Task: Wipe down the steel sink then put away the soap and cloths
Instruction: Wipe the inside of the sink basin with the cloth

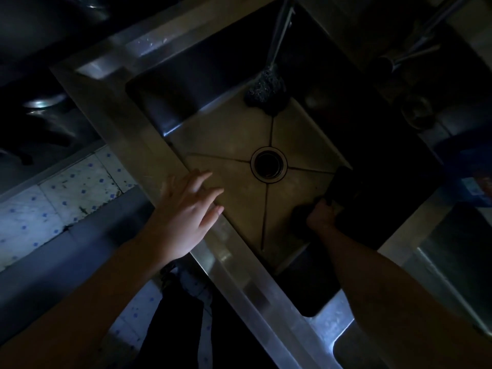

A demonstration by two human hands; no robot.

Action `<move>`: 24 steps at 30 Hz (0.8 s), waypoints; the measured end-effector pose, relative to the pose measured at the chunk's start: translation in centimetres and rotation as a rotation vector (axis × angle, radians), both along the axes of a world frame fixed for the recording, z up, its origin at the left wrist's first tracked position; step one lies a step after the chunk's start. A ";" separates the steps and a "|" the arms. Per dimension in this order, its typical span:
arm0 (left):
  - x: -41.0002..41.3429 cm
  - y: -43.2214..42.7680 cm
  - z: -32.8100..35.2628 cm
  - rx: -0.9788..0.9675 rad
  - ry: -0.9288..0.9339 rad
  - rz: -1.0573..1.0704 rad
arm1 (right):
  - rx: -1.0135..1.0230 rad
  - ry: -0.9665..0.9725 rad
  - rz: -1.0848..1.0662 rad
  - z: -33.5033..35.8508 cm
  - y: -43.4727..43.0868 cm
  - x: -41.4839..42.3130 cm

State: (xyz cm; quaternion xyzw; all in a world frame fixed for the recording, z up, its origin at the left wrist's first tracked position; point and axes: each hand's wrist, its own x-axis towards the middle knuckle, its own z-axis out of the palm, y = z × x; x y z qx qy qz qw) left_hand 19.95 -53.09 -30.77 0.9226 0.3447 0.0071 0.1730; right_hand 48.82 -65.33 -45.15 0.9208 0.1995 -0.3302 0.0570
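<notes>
Left hand (186,211) rests flat on the near rim of the steel sink (229,134), fingers spread and released. Right hand (320,217), low in the basin by the right wall, has its fingers clenched round a dark cloth (342,179). A dark scrubber (266,86) sits in the far corner, beyond the central drain (269,163). The steel surface (255,294) borders the basin. Blue-dotted floor tiles (66,187) lie at left. The room is dim.

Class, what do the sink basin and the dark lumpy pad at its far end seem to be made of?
Sink basin: likely stainless steel, brushed finish; dull grey sheen, pale glints along its rim. Lumpy pad: perhaps a wire or coarse mesh scourer; knobbly surface with tiny glints, dimly seen.
</notes>
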 end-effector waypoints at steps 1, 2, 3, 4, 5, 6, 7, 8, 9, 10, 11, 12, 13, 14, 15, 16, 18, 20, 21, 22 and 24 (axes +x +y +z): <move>0.0 0.1 0.0 0.012 -0.004 0.000 | 0.004 -0.008 -0.025 -0.3 0.2 -0.7; 0.0 0.3 -0.1 0.028 -0.006 -0.001 | 0.009 -0.019 -0.054 -0.6 0.3 -1.6; 0.0 0.4 -0.1 0.044 0.001 -0.006 | 0.026 -0.024 -0.090 -0.8 0.3 -2.7; 0.0 0.7 -0.2 0.055 0.016 -0.015 | 0.055 -0.014 -0.117 -0.9 0.3 -3.8; 0.0 0.9 -0.2 0.059 0.030 -0.030 | 0.091 0.007 -0.115 -1.0 0.4 -5.0; 0.1 1.2 -0.2 0.053 0.035 -0.043 | 0.123 0.041 -0.096 -1.0 0.5 -6.2; 0.3 1.5 -0.2 0.038 0.035 -0.050 | 0.146 0.080 -0.070 -1.0 0.7 -7.4; 0.6 1.8 -0.1 0.015 0.037 -0.049 | 0.154 0.117 -0.041 -1.1 1.1 -8.6; 0.8 2.1 -0.1 -0.013 0.040 -0.044 | 0.149 0.154 -0.005 -1.2 1.5 -9.6; 1.1 2.5 -0.1 -0.039 0.036 -0.037 | 0.142 0.189 0.037 -1.2 1.9 -10.6; 1.4 2.9 -0.1 -0.056 0.024 -0.035 | 0.132 0.215 0.087 -1.2 2.3 -11.2; 1.6 3.3 -0.3 -0.063 0.010 -0.039 | 0.122 0.228 0.145 -1.2 2.6 -11.6; 1.8 3.8 -0.4 -0.072 0.000 -0.048 | 0.114 0.230 0.195 -1.3 2.8 -11.7; 2.0 4.3 -0.6 -0.091 -0.002 -0.061 | 0.114 0.225 0.225 -1.3 2.8 -11.5; 2.2 5.0 -0.6 -0.110 0.004 -0.078 | 0.122 0.210 0.227 -1.3 2.6 -11.3; 2.4 5.6 -0.7 -0.116 0.014 -0.100 | 0.135 0.190 0.208 -1.3 2.4 -10.9; 2.8 7.0 -0.7 -0.098 0.049 -0.147 | 0.173 0.153 0.095 -1.1 1.7 -10.1; 3.2 8.4 -0.5 -0.086 0.088 -0.186 | 0.233 0.114 -0.068 -1.0 0.8 -8.8; 3.4 9.1 -0.4 -0.086 0.095 -0.203 | 0.247 0.088 -0.141 -0.9 0.4 -8.0; 3.6 9.8 -0.4 -0.087 0.097 -0.221 | 0.248 0.066 -0.209 -0.8 0.0 -7.1; 4.1 11.1 -0.3 -0.081 0.109 -0.267 | 0.256 0.049 -0.340 -0.5 0.0 -5.4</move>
